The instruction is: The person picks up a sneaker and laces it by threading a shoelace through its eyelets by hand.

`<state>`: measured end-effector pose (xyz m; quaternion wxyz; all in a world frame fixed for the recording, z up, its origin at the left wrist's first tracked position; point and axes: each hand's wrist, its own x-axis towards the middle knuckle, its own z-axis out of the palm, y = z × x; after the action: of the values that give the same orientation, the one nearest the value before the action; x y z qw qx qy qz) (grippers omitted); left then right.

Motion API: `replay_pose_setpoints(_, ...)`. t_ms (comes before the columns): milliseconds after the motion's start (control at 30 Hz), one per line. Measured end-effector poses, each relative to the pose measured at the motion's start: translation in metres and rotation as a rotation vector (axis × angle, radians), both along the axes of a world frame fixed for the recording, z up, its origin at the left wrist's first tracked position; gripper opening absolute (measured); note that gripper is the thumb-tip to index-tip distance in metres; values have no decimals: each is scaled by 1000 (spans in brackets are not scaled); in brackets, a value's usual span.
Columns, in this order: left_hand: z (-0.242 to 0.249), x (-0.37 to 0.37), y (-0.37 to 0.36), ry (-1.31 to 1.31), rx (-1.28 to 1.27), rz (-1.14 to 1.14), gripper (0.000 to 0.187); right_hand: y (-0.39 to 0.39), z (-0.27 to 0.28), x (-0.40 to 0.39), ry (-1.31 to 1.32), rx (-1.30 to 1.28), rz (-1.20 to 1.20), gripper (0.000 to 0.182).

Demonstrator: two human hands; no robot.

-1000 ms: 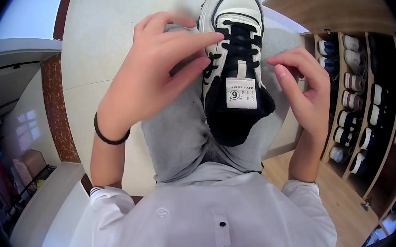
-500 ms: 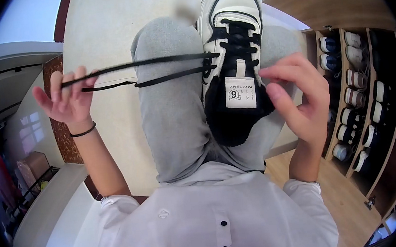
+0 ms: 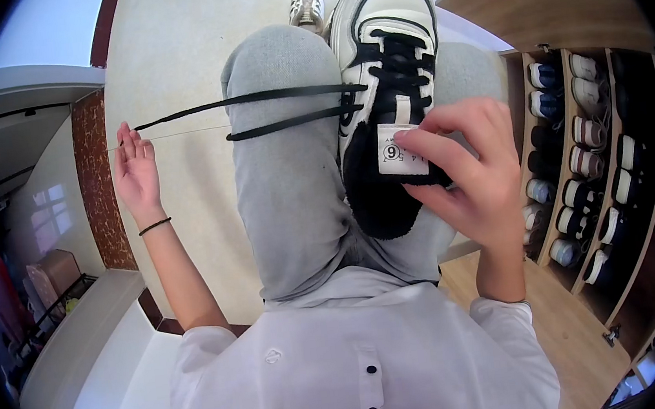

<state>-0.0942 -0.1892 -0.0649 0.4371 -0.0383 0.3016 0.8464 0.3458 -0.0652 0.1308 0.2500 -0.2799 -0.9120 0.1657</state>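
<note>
A white and black sneaker (image 3: pixel 387 1) lies across my lap, toe pointing away, its black laces threaded through the eyelets. Two long lace ends stretch left over my grey-trousered leg. My left hand (image 3: pixel 137 175), fingers nearly straight, holds the tip of the upper shoelace (image 3: pixel 254 97), which runs taut. The lower shoelace (image 3: pixel 280 122) drops over the knee's left side, its end hidden. At the ankle opening, my right hand (image 3: pixel 474 167) grips the sneaker's tongue (image 3: pixel 395 168), index finger on the white label and thumb at the edge.
Another sneaker (image 3: pixel 307 5) is on the tiled floor beyond my knees. On the right stands an open wooden shoe cabinet (image 3: pixel 577 259) holding several pairs of shoes. A white ledge (image 3: pixel 95 329) and a pinkish box (image 3: pixel 53 274) are at the left.
My right hand has moved left onto the tongue and closed on it. My left hand has shifted slightly right and down, keeping the upper lace; the lower lace has come away from it.
</note>
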Motion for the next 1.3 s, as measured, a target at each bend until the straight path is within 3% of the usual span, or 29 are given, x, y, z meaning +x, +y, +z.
replay_pose_setpoints(33, -6, -2, 0, 240, -172, -11, 31, 0, 0, 0, -2, 24, 8, 56)
replay_pose_setpoints(67, -8, -9, -2, 241, -172, -10, 31, -1, 1, 0, -3, 50, 15, 57)
replay_pose_setpoints(133, -10, -19, -4, 554, 48, -338, 27, -2, -1, 1, 6, 81, 14, 56)
replay_pose_setpoints(167, 3, -6, 6, 695, -108, -264, 30, -3, -1, 1, 15, 110, 14, 56)
replay_pose_setpoints(200, 22, 14, 18, 696, -110, -263, 30, -5, -1, 1, 17, 109, 16, 56)
replay_pose_setpoints(233, 45, 39, 33, 1027, -194, -196, 32, -6, -1, 1, 27, 131, 2, 55)
replay_pose_setpoints(300, 80, 69, 52, 1356, -278, -122, 34, -6, -1, 2, 36, 152, -13, 54)
replay_pose_setpoints(367, 109, 91, 56, 1355, -189, -401, 39, -6, -2, 1, 104, 196, -45, 53)
replay_pose_setpoints(400, 126, 104, 60, 1357, -187, -401, 39, -5, -1, 1, 105, 198, -46, 53)
replay_pose_setpoints(467, 157, 135, 68, 1355, -239, -648, 28, -4, 3, 0, 146, 201, -66, 52)
replay_pose_setpoints(533, 175, 169, 74, 1314, -93, -709, 28, -2, 5, -2, 166, 213, -78, 51)
replay_pose_setpoints(667, 189, 202, 87, 1604, 94, -677, 29, -1, 0, -5, 225, 206, -84, 51)
replay_pose_setpoints(733, 193, 211, 88, 1317, -57, -801, 29, 0, -2, -2, 229, 204, -73, 51)
replay_pose_setpoints(767, 193, 211, 90, 1319, -57, -801, 29, 0, -2, 0, 231, 207, -60, 52)
replay_pose_setpoints(833, 192, 208, 96, 1636, -57, -802, 26, 1, -3, 1, 239, 207, -54, 52)
replay_pose_setpoints(933, 198, 210, 102, 1840, 74, -754, 20, 0, -8, 3, 256, 205, -47, 52)
replay_pose_setpoints(1300, 202, 220, 104, 2041, 143, -766, 36, -2, -14, 7, 285, 189, -44, 53)
